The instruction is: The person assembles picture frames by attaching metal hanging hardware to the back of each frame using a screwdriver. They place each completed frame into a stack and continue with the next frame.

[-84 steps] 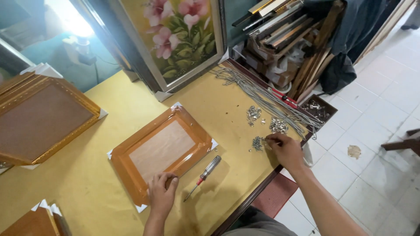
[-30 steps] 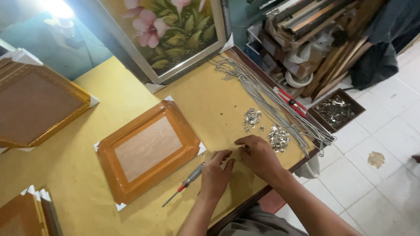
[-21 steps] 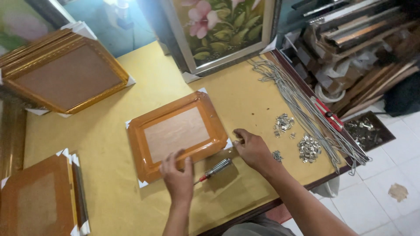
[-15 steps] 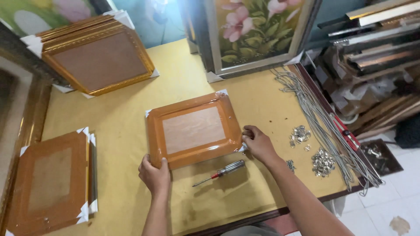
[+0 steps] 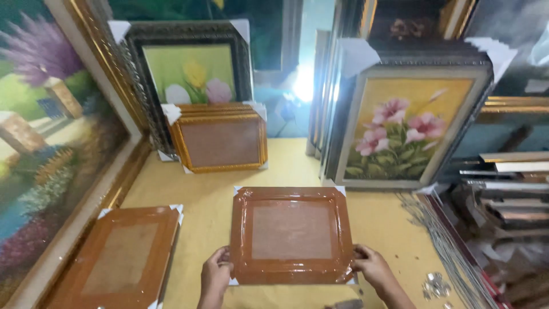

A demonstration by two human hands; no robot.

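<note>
In the head view, the left hand [image 5: 215,276] and the right hand [image 5: 374,270] each grip, with fingers curled, a lower corner of the brown wrapped frame [image 5: 291,233], which lies flat on the yellow table [image 5: 209,184] between another brown frame [image 5: 123,254] and small metal pieces [image 5: 436,284].

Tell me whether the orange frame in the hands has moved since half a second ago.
Yes. The orange frame lay flat by the screwdriver; now both hands tilt its far edge up off the yellow table.
</note>
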